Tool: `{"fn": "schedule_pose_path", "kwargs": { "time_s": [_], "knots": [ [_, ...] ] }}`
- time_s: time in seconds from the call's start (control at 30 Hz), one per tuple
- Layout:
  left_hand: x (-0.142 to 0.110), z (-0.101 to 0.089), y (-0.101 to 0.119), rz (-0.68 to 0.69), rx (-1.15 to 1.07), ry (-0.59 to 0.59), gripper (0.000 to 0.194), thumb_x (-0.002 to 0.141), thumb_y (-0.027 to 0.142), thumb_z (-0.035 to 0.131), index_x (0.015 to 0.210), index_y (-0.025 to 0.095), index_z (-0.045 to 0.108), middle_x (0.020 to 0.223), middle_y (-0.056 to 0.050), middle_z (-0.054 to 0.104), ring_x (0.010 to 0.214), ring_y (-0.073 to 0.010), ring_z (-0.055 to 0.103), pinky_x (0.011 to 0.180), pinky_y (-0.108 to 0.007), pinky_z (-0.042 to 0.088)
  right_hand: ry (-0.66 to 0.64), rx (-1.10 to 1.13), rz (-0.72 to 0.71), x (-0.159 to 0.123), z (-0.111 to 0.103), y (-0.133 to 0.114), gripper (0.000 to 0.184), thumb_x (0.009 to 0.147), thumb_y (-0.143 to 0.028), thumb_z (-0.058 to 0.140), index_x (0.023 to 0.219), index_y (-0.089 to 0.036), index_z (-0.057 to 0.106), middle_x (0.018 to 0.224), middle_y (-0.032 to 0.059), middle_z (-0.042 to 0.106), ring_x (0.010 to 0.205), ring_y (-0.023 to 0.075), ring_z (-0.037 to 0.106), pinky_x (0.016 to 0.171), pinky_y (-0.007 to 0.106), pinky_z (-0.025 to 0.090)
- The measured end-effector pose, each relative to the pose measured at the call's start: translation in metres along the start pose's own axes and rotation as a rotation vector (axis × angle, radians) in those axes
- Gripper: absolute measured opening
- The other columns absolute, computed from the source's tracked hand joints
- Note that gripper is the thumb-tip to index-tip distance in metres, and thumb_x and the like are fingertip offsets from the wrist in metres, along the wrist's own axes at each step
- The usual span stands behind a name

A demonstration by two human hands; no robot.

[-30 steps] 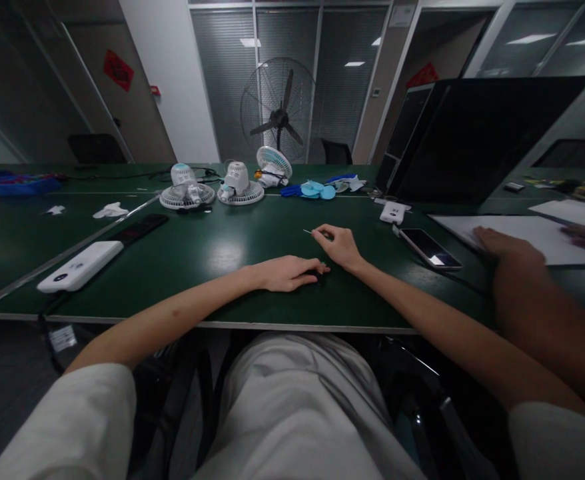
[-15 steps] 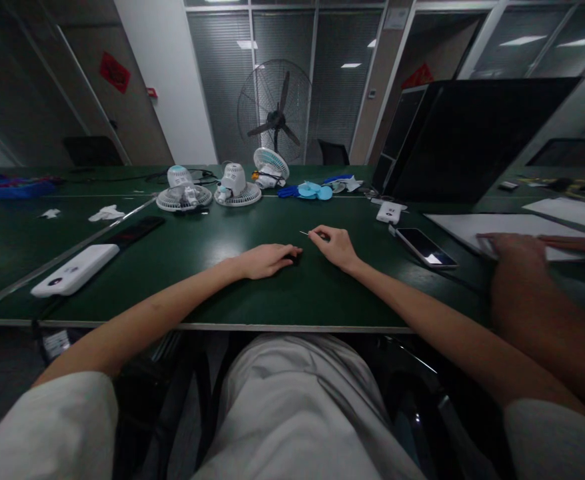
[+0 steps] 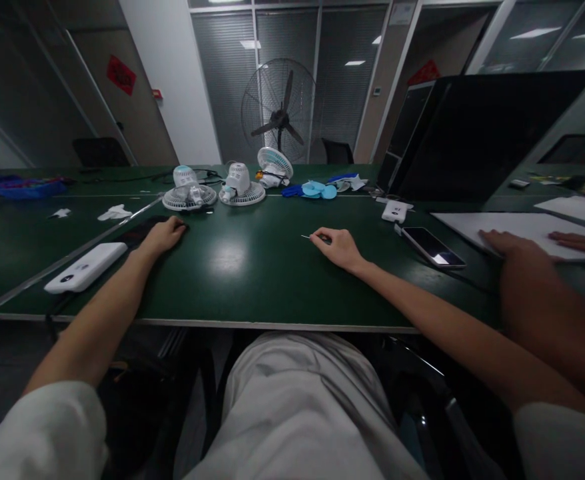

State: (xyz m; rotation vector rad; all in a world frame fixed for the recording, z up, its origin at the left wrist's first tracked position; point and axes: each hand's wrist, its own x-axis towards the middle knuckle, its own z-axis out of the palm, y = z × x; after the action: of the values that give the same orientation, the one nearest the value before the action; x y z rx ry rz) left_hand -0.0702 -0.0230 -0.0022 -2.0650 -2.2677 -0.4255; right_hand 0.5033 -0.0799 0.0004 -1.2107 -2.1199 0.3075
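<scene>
My left hand (image 3: 164, 235) lies far out to the left on the green table (image 3: 252, 280). Its fingers are curled down over the end of a flat black device (image 3: 137, 233); what they grip, if anything, is hidden. A white power bank (image 3: 85, 267) sits just left of that wrist. My right hand (image 3: 336, 247) rests near the table's middle and pinches a thin metal pin (image 3: 306, 237) that points left.
Three small desk fans (image 3: 188, 193) (image 3: 240, 189) (image 3: 274, 167) and blue parts (image 3: 315, 191) stand at the back. On the right lie a white gadget (image 3: 395, 212), a phone (image 3: 432, 245), and white paper (image 3: 522, 227) under another person's hand (image 3: 510, 248). A dark screen (image 3: 482, 133) rises behind.
My left hand has swept from beside my right hand far to the left, onto the black device. My right hand has stayed in place with the pin.
</scene>
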Motion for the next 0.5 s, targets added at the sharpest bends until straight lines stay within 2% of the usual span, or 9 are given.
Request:
{"fn": "schedule_pose_path", "kwargs": {
  "time_s": [0.1, 0.23, 0.5],
  "knots": [
    [-0.004, -0.004, 0.015, 0.004, 0.035, -0.014, 0.045, 0.100, 0.046, 0.050, 0.131, 0.016, 0.061, 0.128, -0.018, 0.072, 0.116, -0.0337, 0.068, 0.099, -0.038, 0.051, -0.086, -0.063, -0.098, -0.004, 0.001, -0.007, 0.033, 0.104, -0.048, 0.058, 0.113, -0.022, 0.077, 0.089, 0.0048, 0.077, 0.073, 0.0198, 0.068, 0.068, 0.032, 0.047],
    [-0.013, -0.013, 0.030, 0.013, 0.094, 0.006, 0.043, 0.100, 0.045, 0.051, 0.129, 0.015, 0.062, 0.123, -0.017, 0.073, 0.111, -0.0322, 0.069, 0.093, -0.035, 0.051, -0.190, -0.168, -0.263, -0.007, 0.002, -0.015, 0.028, 0.104, -0.044, 0.060, 0.117, -0.025, 0.076, 0.101, 0.0055, 0.079, 0.084, 0.0223, 0.071, 0.073, 0.032, 0.048],
    [-0.015, -0.017, 0.033, 0.032, 0.142, 0.014, 0.046, 0.099, 0.042, 0.051, 0.133, 0.015, 0.067, 0.122, -0.017, 0.073, 0.111, -0.0322, 0.068, 0.094, -0.036, 0.051, -0.221, -0.218, -0.293, -0.005, 0.002, -0.015, 0.029, 0.106, -0.045, 0.057, 0.121, -0.025, 0.073, 0.106, 0.0058, 0.080, 0.088, 0.0227, 0.072, 0.073, 0.032, 0.048]
  ]
}}
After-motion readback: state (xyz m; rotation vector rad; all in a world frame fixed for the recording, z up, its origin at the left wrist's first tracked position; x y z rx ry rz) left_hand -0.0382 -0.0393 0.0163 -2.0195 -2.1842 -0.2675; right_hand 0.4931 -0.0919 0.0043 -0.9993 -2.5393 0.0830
